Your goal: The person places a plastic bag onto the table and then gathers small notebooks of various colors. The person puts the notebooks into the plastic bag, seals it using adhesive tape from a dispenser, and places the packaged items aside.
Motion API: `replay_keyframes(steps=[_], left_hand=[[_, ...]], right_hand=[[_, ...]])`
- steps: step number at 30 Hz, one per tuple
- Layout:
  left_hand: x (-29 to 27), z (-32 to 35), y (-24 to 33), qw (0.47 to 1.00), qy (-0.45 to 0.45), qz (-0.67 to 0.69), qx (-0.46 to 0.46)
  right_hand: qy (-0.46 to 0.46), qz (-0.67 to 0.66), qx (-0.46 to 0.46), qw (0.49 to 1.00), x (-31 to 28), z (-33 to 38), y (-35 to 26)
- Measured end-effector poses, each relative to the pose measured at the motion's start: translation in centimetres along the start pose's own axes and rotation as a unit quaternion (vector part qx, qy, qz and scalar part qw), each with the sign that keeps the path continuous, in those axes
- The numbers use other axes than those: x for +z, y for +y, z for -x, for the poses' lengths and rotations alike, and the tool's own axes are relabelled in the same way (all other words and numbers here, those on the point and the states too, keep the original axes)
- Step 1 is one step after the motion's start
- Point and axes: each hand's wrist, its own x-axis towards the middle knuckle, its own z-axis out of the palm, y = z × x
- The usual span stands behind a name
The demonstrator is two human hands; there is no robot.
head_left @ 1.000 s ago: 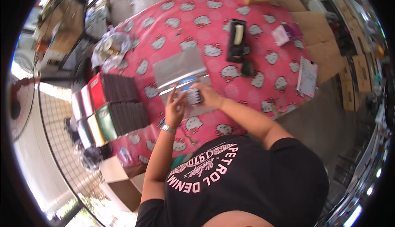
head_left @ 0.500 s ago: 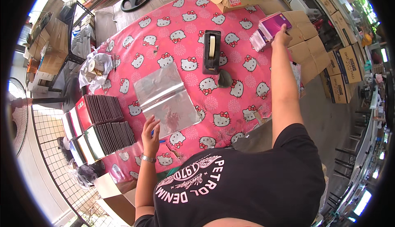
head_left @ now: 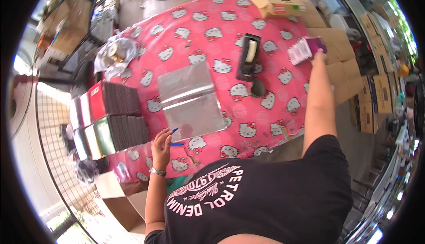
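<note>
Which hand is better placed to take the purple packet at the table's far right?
Right. The right hand already touches the purple packet; the left hand is near the clear bags.

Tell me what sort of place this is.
Probably a small packing or craft workspace, partly open to the outside: a table with a pink patterned cloth, a tape dispenser, clear plastic bags, and cardboard boxes stacked alongside.

The person wears a black short-sleeved T-shirt [head_left: 265, 199] with pale pink curved lettering printed across it, and a silver metal wristwatch [head_left: 156, 172] bands the left wrist. Both forearms are bare below the sleeves.
</note>
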Motion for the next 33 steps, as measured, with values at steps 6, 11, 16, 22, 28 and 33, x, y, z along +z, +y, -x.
replay_keyframes(steps=[6,11,16,22,28,33], left_hand=[[-13.9,-1.8,3.7,0.942,0.321,0.058,0.08],[-32.5,-5.5,-2.7,0.846,0.527,-0.031,0.069],[-42.9,-9.0,-12.0,0.852,0.493,-0.171,-0.056],[-42.7,-13.1,-14.2,0.9,0.298,-0.28,-0.153],[-42.2,-13.2,-13.9,0.874,0.262,-0.369,-0.178],[-38.6,-14.1,-9.6,0.867,0.205,-0.436,-0.126]], right_hand=[[0.008,0.129,-0.461,0.878,5.8,20.2,-1.7],[-0.537,-0.052,-0.556,0.632,8.3,59.7,-1.7],[-0.618,-0.113,-0.521,0.577,10.9,82.9,-3.6],[-0.53,0.284,-0.623,0.5,14.0,92.3,-5.5],[-0.513,0.28,-0.634,0.506,14.2,95.0,-5.9],[-0.63,0.058,-0.446,0.633,13.7,93.2,-6.8]])
